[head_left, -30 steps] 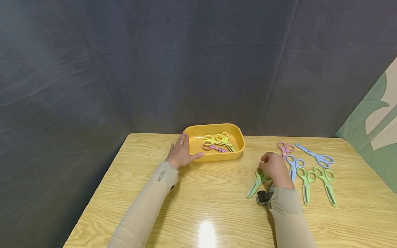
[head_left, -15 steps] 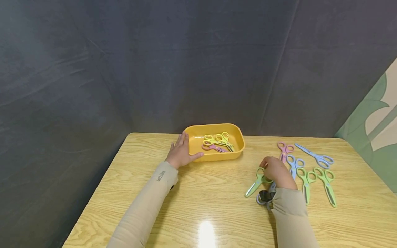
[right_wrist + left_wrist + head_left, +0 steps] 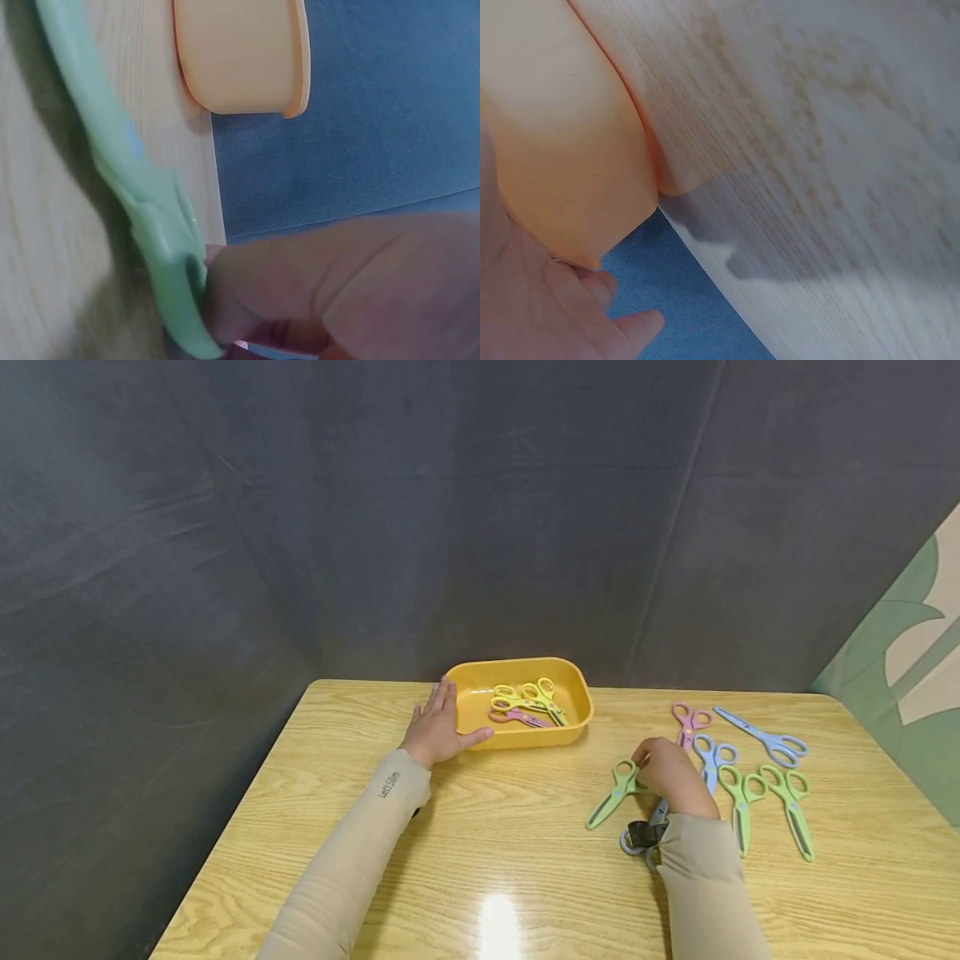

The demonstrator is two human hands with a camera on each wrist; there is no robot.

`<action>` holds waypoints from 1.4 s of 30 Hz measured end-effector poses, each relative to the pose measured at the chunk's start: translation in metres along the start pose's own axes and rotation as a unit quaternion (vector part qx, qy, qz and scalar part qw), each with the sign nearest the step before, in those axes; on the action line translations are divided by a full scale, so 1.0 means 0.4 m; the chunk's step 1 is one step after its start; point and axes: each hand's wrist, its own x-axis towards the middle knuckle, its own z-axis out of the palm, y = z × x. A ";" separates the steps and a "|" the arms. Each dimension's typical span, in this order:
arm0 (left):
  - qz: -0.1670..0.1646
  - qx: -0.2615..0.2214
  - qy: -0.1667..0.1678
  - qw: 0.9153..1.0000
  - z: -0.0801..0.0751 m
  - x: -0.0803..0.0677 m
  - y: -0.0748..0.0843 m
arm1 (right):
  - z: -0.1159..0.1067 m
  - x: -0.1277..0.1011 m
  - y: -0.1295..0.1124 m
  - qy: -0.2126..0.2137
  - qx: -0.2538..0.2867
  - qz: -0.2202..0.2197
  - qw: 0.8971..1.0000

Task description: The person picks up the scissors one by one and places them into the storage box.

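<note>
My right hand [image 3: 672, 777] pinches a pair of green scissors [image 3: 617, 793] by one handle loop. In the right wrist view those green scissors [image 3: 146, 202] run up toward the top left, with a shadow on the wood beside them. Straight, spread fingers of my left hand [image 3: 435, 727] rest along the left end of a yellow tray [image 3: 525, 740], thumb over its front rim. The left wrist view shows the tray's outer wall [image 3: 577, 142] above the fingertips. Inside the tray lie yellow scissors [image 3: 542, 695] and pink scissors [image 3: 513, 717].
Right of my right hand lie pink scissors [image 3: 688, 720], blue scissors [image 3: 711, 760], more blue scissors [image 3: 761, 735] and green scissors [image 3: 741, 810] beside another green pair [image 3: 793, 810]. Blue-handled scissors [image 3: 630, 843] lie partly under my right wrist. A dark curtain [image 3: 480, 527] hangs behind the table.
My right hand has come down onto the green scissors' handle and grips it. The green scissors have shifted slightly left and away from me. The left hand and tray stay put.
</note>
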 end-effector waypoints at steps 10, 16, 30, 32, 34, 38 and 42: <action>0.000 -0.001 -0.002 1.000 -0.002 0.000 0.001 | -0.006 0.005 -0.003 -0.009 0.002 -0.006 1.000; 0.002 -0.002 0.000 1.000 -0.003 0.002 -0.002 | -0.016 0.003 -0.021 -0.027 0.007 0.003 1.000; -0.002 -0.003 -0.002 1.000 -0.002 0.001 0.001 | -0.025 -0.007 -0.041 0.003 0.043 -0.015 0.999; -0.002 -0.005 -0.002 1.000 -0.003 0.000 0.002 | -0.025 -0.007 -0.043 0.015 0.042 -0.019 0.999; -0.002 -0.005 -0.002 1.000 -0.003 -0.001 0.002 | -0.025 -0.007 -0.044 0.027 0.045 -0.024 0.998; -0.003 -0.005 0.000 1.000 -0.004 -0.002 0.002 | -0.025 -0.006 -0.046 0.048 0.053 -0.026 0.997; -0.002 -0.005 0.001 1.000 -0.003 -0.001 0.003 | -0.025 -0.003 -0.047 0.078 0.065 -0.021 0.995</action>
